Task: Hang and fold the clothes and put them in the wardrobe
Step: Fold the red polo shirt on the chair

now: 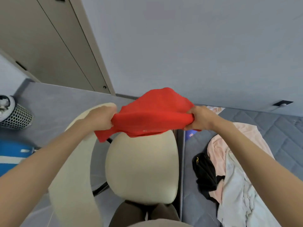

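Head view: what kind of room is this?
Probably a bedroom: a quilted mattress with a heap of loose clothes on it at right, and tall cupboard doors, likely a wardrobe, at upper left.

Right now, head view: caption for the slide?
Left hand and right hand hold a red garment over a chair; clothes on the bed.

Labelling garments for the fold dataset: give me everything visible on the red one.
The red garment is a plain bright red piece of soft, thin-looking fabric, bunched and partly folded, so its type cannot be told. It is held in the air above the cream chair seat, stretched between both hands: the left hand grips its left edge and the right hand its right. The middle puffs upward; a corner hangs at lower left. Small pale marks show near the bottom edge.
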Tool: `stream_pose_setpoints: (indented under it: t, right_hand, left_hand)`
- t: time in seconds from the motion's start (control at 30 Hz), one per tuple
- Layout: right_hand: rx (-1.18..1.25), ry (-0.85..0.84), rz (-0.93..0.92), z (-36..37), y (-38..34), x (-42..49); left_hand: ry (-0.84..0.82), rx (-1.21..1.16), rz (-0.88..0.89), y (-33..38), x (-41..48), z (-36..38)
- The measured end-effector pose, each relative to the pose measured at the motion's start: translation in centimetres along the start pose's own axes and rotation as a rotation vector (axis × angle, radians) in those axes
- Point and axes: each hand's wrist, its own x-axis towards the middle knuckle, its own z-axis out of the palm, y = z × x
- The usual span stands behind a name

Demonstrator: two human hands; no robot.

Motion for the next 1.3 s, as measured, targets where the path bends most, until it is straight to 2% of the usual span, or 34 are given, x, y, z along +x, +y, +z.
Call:
stream_pose_setpoints:
  t: [0.1,0.17,0.27,0.37,0.5,0.6,0.8,0.97,1.03,1.13,1.3]
  right_hand:
    - [0.013,-0.225,0.096,0.0,0.1,-1.5]
    - [0.057,-0.362,0.150,0.0,0.0,-2.2]
    - [0.085,-0.476,0.173,0.4,0.0,-2.4]
    - [0.107,-0.516,0.188,1.8,0.2,-2.0]
    - [-0.041,-0.486,0.215,5.6,0.9,-0.5]
    - [-0.185,-0.355,0.211,8.9,1.9,1.1]
    - [-0.242,-0.074,0.206,15.2,3.7,5.0]
    - [-0.248,0.129,0.179,19.1,4.9,6.0]
    - [-0.280,0.138,0.157,20.5,5.2,5.3]
    - [-0.341,0.033,0.132,23.3,5.4,3.4]
    - [-0.417,-0.130,0.105,28.6,5.2,0.8]
  left_hand:
    - [-0.309,0.124,-0.026,0.7,-0.9,-0.4]
    - [-0.496,0.106,-0.055,1.3,-1.1,-0.4]
    - [-0.664,0.053,-0.067,1.5,-1.1,0.1]
    - [-0.741,0.040,-0.071,1.4,-0.5,1.5]
    - [-0.620,0.051,-0.090,1.4,1.2,5.7]
    - [-0.424,0.082,-0.111,0.8,3.0,9.0]
    - [-0.058,0.010,-0.131,-0.6,6.6,16.0]
    - [0.115,-0.020,-0.094,-1.2,8.8,19.4]
    - [0.105,0.081,-0.041,-1.0,8.8,20.7]
    - [-0.044,0.242,0.025,-1.0,7.6,23.6]
    - [-0.232,0.283,0.012,-1.6,5.1,29.1]
